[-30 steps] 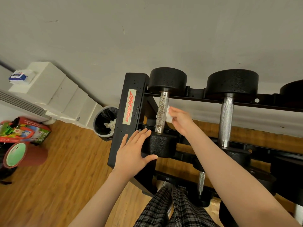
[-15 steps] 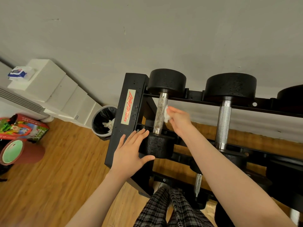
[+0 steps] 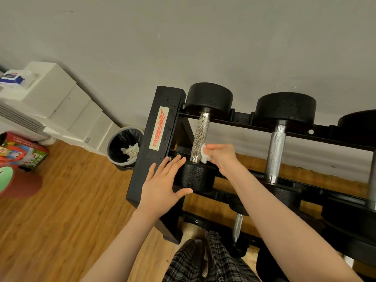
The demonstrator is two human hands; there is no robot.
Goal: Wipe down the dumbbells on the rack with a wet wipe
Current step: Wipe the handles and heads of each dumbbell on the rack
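Note:
A black dumbbell rack (image 3: 156, 143) stands against the grey wall. Its leftmost dumbbell (image 3: 201, 135) has black round heads and a knurled steel handle. My right hand (image 3: 221, 157) pinches a crumpled white wet wipe (image 3: 204, 154) against the right side of that handle, close to the near head. My left hand (image 3: 162, 186) lies flat with spread fingers on the near head of the same dumbbell, thumb under its front edge. A second dumbbell (image 3: 276, 147) rests to the right, and part of a third head (image 3: 358, 127) shows at the right edge.
A bin (image 3: 124, 147) with a black liner and used wipes stands left of the rack. White boxes (image 3: 61, 102) line the wall, with a wipes packet (image 3: 12, 78) on top. Colourful items (image 3: 18, 153) lie on the wooden floor. More dumbbells sit on lower tiers.
My right hand with the wipe has slid down the handle from mid-height toward the near head. My left hand has stayed on the near head.

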